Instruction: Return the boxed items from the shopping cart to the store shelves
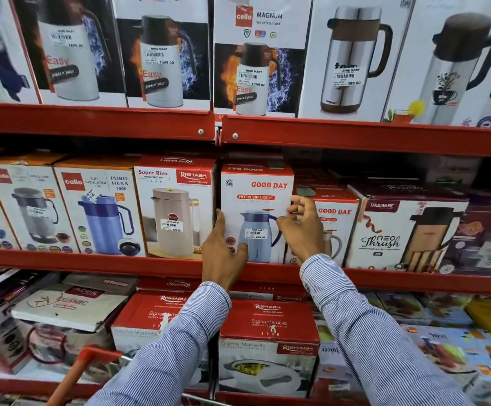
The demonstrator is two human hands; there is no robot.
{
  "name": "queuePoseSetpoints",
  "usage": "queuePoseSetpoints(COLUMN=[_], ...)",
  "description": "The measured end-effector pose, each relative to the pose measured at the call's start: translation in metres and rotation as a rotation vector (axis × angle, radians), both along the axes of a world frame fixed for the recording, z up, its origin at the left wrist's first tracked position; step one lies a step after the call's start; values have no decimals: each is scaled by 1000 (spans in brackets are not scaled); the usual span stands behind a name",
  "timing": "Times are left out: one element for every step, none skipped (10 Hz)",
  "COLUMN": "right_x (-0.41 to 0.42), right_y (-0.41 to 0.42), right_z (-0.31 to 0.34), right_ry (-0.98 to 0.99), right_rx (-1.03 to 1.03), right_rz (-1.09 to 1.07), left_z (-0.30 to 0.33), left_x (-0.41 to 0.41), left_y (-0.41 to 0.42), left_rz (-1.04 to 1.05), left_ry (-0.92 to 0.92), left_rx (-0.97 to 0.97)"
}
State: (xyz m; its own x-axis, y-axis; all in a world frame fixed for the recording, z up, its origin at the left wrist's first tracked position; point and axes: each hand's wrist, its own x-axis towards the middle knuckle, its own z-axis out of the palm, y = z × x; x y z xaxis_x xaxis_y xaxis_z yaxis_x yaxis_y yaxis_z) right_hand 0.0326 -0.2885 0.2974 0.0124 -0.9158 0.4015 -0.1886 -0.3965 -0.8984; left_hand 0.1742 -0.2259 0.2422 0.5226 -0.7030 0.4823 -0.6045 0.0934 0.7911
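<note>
Seating the Good Day box into its slot on the middle shelf

The red middle shelf [106, 263] carries a row of flask boxes, and the white Good Day box [257, 209] stands upright on it between the Rishabh Super Riva box [175, 206] on its left and a smaller Good Day box [336, 227] on its right, touching or nearly touching both. To finish well, I judge it should be pushed straight back, base flat and front face level with its neighbours, without nudging them. The left hand [223, 253] lies open, fingers against the box's lower left edge and front. The right hand [303, 227] is loosely curled at the upper right edge, fingers bent beside the corner; neither hand clamps the box. The cart's orange handle [83, 367] shows near, bottom left.
</note>
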Motion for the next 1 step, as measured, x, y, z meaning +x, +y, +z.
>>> queuePoseSetpoints(right_x=[-8], right_y=[7], right_z=[0], right_ry=[-43], right_rx=[11], right_rz=[-27], left_z=[7], left_x=[-2], left_y=[6], left_rz=[11], left_ry=[-5], left_rx=[9])
